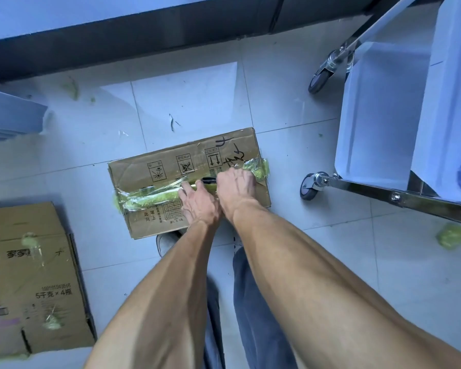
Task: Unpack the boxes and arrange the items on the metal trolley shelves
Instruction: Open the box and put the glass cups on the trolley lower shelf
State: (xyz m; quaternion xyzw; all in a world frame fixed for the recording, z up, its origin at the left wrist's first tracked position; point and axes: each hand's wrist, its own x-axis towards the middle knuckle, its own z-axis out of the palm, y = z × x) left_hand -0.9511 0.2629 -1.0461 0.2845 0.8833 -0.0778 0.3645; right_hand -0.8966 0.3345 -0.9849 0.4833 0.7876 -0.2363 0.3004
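Taped cardboard box [171, 179] lay on the floor [317, 262]; left hand [197, 203] pressed its green tape [155, 197], fingers released. Right hand [236, 183] clenched a dark tool [209, 180] at the seam.

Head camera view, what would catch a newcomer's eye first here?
Two bare forearms reach down to a cardboard box on the tiled floor, where the left hand and right hand work at its green tape. A metal trolley stands at right, another box lower left.

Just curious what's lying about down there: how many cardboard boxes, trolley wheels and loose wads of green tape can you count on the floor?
Cardboard boxes: 2, one under the hands, one at lower left
Trolley wheels: 2
Loose green tape wads: 1
Total: 5
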